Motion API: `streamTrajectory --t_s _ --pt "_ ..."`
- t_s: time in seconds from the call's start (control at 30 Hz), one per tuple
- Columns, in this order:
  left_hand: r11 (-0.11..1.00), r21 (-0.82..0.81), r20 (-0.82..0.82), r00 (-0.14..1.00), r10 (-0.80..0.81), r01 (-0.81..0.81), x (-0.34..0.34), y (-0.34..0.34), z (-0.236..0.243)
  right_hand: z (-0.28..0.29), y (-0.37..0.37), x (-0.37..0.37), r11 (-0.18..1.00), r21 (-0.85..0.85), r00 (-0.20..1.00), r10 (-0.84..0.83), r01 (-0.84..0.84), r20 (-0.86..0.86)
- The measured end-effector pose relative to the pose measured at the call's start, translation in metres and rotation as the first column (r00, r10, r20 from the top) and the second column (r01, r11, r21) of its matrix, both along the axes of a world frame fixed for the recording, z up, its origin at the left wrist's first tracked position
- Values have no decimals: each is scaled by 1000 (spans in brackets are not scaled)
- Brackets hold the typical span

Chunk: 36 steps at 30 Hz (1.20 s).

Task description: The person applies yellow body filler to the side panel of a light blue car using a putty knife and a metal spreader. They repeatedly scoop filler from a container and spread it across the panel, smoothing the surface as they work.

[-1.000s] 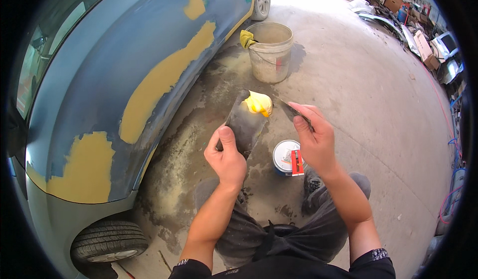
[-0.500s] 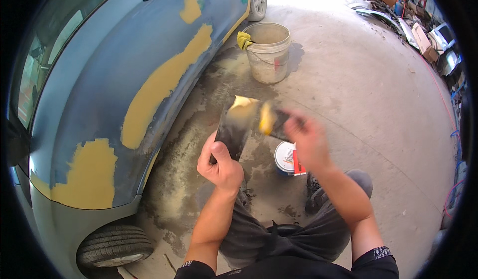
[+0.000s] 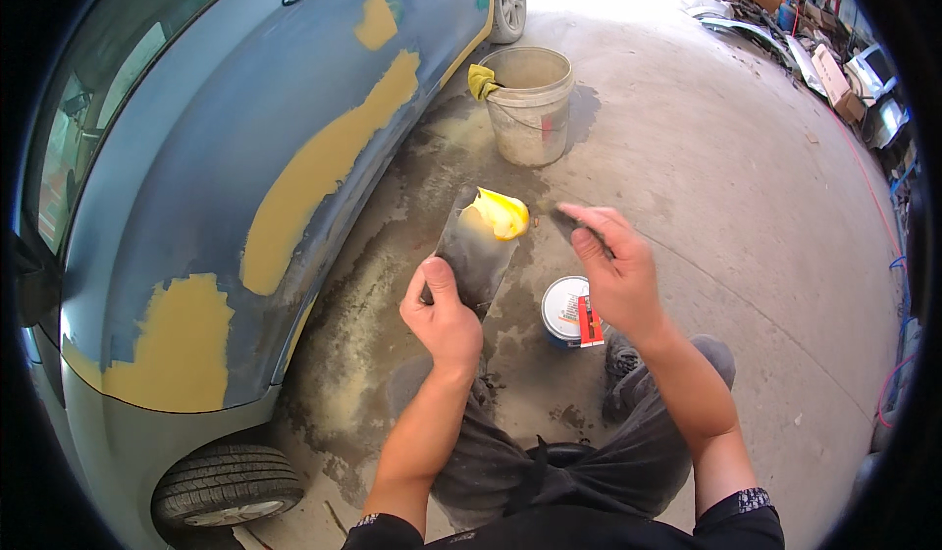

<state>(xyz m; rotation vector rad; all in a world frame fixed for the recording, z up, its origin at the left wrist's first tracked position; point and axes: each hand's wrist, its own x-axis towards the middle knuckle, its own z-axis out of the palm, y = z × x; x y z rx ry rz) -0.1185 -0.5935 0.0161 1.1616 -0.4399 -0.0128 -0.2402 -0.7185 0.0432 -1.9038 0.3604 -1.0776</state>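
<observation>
My left hand (image 3: 444,326) is closed on a dark flat mixing board (image 3: 475,267), its thumb lying along the near end. A glossy lump of yellow body filler (image 3: 500,216) sits on the board's far corner. My right hand (image 3: 623,277) grips a thin dark spreader (image 3: 565,223), seen almost edge-on and partly covered by the fingers. Spreader and board are apart, with a gap between them. To the left, the blue-grey car door (image 3: 211,182) carries several matte yellow filler patches (image 3: 329,177).
Below my right hand stands a round can (image 3: 560,301) with a red tube (image 3: 590,322) on its lid. Farther off is a dirty white bucket (image 3: 530,108) with a yellow cloth (image 3: 481,81) over its rim. A tyre (image 3: 228,486) is at lower left; boxes and car parts line the far right.
The spreader has come away from the board to the right and now shows little filler. The filler lump on the board is larger and brighter. My left hand has tilted the board slightly.
</observation>
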Motion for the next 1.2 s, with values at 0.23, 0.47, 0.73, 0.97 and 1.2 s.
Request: streamTrajectory --t_s 0.23,0.47,0.73,0.97,1.2 --pt "995 90 391 920 -3 -35 -9 -1 -8 -13 42 9 962 -271 996 20 4 86" --pt "993 -62 330 937 118 -104 2 7 0 9 18 7 875 426 972 225 -229 61" --pt "981 -80 -97 978 -184 177 -3 2 -1 1 -6 0 859 353 927 322 -371 190" --pt "999 25 145 989 31 -35 0 3 0 4 1 -4 934 347 990 117 -84 -74" --pt "978 183 588 808 -27 -100 -10 1 -1 -9 30 8 1000 9 994 28 -30 101"
